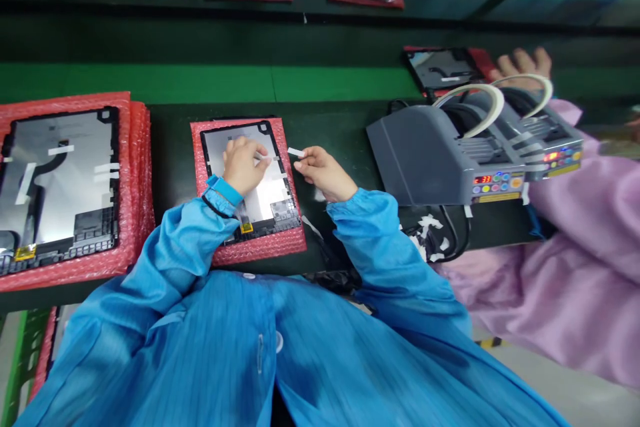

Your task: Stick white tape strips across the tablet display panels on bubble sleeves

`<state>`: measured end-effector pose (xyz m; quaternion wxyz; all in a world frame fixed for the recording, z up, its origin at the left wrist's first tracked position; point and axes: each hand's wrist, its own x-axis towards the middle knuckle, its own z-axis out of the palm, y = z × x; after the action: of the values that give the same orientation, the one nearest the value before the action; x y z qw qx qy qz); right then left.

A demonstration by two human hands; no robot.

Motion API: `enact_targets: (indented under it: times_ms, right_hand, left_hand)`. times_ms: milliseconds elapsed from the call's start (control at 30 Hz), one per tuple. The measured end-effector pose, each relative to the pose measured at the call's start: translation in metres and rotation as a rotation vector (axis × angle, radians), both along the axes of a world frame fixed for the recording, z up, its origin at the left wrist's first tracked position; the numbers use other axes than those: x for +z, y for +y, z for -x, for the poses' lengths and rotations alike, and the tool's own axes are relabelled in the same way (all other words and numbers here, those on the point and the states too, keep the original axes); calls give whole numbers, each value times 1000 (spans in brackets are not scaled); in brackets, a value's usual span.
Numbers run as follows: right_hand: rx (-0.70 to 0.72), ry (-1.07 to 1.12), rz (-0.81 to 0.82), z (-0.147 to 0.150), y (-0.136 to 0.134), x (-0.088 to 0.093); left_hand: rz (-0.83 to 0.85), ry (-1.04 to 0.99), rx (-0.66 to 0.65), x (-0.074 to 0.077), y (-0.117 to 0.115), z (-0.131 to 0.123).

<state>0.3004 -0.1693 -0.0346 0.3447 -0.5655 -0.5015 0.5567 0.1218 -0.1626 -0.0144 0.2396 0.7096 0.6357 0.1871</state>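
In front of me a tablet screen panel lies with its silver back up on a pink bubble-wrap sheet. My left hand is over the upper part of the panel, fingers pinched together near a small white strip at its right edge; whether it grips that strip I cannot make out. Just right of the panel, my right hand pinches a short strip of white tape between thumb and forefinger. A yellow patch shows at the panel's lower edge.
On the left lies a stack of pink bubble-wrap sheets with another panel on top. Two grey tape dispensers stand at right, tape scraps below. A co-worker's hand reaches near a panel behind them.
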Motion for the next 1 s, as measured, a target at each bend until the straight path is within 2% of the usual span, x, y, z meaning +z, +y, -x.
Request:
enact_targets:
  times_ms: [133, 300, 500, 633, 800, 1000]
  right_hand:
    - [138, 61, -57, 3, -8, 15]
    - [197, 18, -103, 7, -11, 21]
    - [73, -220, -185, 2, -2, 18]
    - [134, -293, -265, 6, 4, 12]
    - [149, -405, -354, 11, 9, 2]
    - [167, -500, -317, 13, 9, 0]
  left_hand:
    - [-64, -144, -135, -1, 8, 8]
    - [-31, -134, -244, -2, 8, 6]
    - [25, -116, -219, -6, 9, 7]
    - [61, -90, -203, -2, 7, 5]
    - [113, 117, -96, 8, -1, -6]
    - [104, 211, -136, 10, -6, -12]
